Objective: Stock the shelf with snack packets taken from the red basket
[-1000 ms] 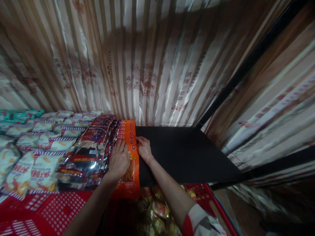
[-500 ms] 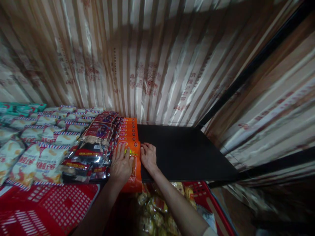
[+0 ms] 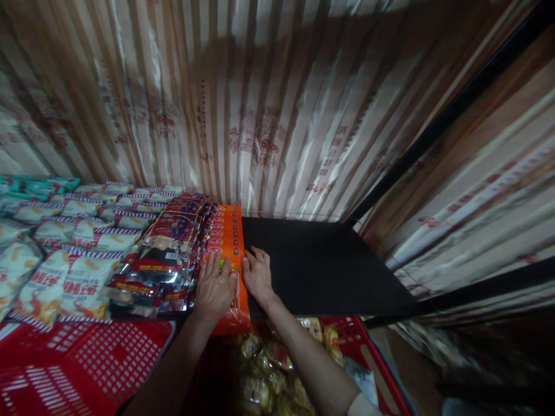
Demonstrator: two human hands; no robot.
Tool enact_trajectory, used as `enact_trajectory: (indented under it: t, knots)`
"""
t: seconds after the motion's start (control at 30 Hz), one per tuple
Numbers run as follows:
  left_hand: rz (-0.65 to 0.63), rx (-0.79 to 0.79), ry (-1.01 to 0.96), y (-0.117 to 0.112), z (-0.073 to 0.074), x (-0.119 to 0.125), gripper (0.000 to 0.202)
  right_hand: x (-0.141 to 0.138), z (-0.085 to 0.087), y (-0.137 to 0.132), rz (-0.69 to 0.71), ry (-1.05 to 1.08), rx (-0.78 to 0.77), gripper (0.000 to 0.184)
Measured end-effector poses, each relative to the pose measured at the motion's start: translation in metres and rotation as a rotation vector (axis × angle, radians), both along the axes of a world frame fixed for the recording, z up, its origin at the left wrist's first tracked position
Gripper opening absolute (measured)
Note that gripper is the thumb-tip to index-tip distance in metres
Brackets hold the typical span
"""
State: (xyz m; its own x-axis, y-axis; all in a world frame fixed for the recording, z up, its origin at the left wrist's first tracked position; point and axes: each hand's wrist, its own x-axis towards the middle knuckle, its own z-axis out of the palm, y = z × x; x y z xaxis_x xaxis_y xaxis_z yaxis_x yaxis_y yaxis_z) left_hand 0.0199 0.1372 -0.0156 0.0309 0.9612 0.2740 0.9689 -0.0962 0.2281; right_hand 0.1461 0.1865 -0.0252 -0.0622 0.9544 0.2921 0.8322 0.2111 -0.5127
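Observation:
Several orange snack packets [image 3: 238, 294] lie overlapped in a row on the black shelf [image 3: 321, 266], the front one jutting past its edge. My left hand [image 3: 215, 289] rests flat on the front packet, fingers stretched away from me. Against the right edge of the same packet lies my right hand [image 3: 257, 273], its fingers loosely bent and the thumb side at the packet. Nothing shows gripped in either hand. Just left of the orange row, dark red and black snack bags [image 3: 167, 242] are stacked, close to my left fingers.
White snack bags [image 3: 87, 283] with striped edges fill the shelf's left, green packets [image 3: 39, 186] behind them. Below are red baskets [image 3: 117, 346]; one holds yellowish wrapped snacks [image 3: 277, 378]. A striped curtain [image 3: 260, 104] hangs behind, and a black post [image 3: 416, 138] slants at the right.
My right hand has shifted slightly left, closer against the orange packets. The front orange packet has slid a little up the row. My left hand stays on it.

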Motion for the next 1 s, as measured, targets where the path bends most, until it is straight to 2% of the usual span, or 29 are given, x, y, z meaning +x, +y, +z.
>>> enact_trajectory:
  t: [0.23,0.37,0.63,1.0]
  knots:
    - [-0.011,0.023,0.022,0.003,-0.001,0.002,0.047,0.0,-0.002,0.003,-0.001,0.002,0.015,0.036]
    - [0.03,0.057,0.05,0.003,-0.001,0.004,0.044,0.0,-0.006,0.003,0.001,-0.001,0.058,0.037]
    - [0.039,0.001,0.048,0.001,0.006,0.005,0.044,-0.001,-0.007,0.001,0.027,-0.006,0.088,0.041]
    - [0.041,-0.055,0.019,-0.001,0.009,0.005,0.045,0.001,-0.012,0.003,0.044,0.002,0.133,0.04]
